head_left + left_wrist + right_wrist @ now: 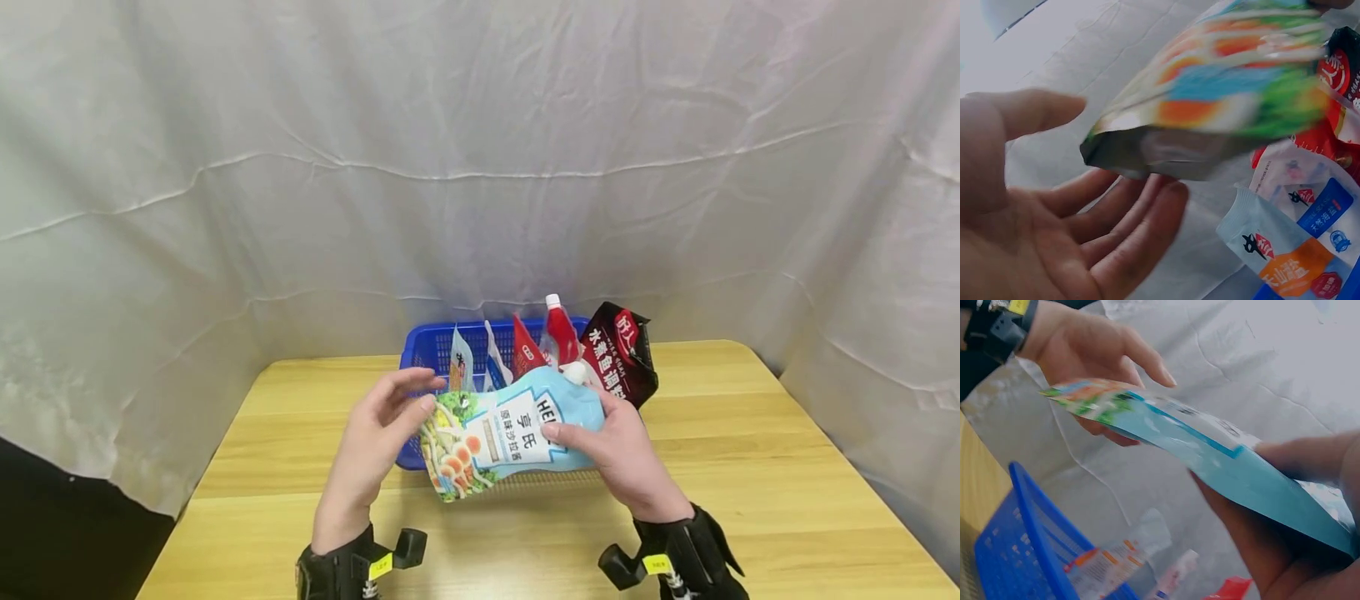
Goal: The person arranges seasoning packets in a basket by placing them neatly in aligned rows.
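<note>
Two hands met over a light-blue Heinz salad dressing pouch (502, 433), which hung in the air just in front of the blue plastic basket (422, 348), above the wooden table (750, 467). The right hand (618, 450) pinched the pouch near its white spout end, thumb on the printed face and fingers curled beneath. The left hand (378, 429) lay spread and relaxed at the pouch's bottom edge, fingertips touching or nearly touching it without any real grasp; the left wrist view showed the palm bare and the fingers straight beneath the pouch's blurred base. Inside the basket stood a red ketchup pouch (562, 333) with a white cap, a smaller red sachet (527, 350) and two white-and-blue sachets (476, 362), with a dark red seasoning bag (618, 350) leaning at the basket's right corner. Judged from this hold, the slick pouch hung from one end only, so it could have slipped from the pinch or swung down against the standing sachets in the basket and toppled them.
</note>
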Demonstrator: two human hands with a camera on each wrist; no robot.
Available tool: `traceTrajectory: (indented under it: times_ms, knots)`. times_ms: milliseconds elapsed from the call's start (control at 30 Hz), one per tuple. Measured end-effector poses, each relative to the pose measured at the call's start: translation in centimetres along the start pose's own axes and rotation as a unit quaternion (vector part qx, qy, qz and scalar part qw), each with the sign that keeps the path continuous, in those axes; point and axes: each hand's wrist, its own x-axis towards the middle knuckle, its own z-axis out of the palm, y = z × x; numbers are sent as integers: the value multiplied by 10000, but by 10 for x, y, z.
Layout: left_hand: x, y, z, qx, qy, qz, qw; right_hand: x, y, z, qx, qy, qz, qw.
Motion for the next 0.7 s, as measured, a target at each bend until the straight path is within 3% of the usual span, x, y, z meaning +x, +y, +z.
traceTrajectory:
  times_ms: [167,367,533,700]
  knots:
    - [-2,0,2,503,-914,202,9943,-2,-2,-7,-440,-545,-42,9975]
    - [-3,2,8,886,-1698,-75,9815,-2,-3,-10,-761,-1001,34,9921]
    - [-1,0,15,1221,-2110,-133,9697,-2,-4,-10,-970,-1050,75,9897]
    - [0,-4,19,1562,-2197,-228,9627,-2,-4,-10,-1091,-1077,95,9881]
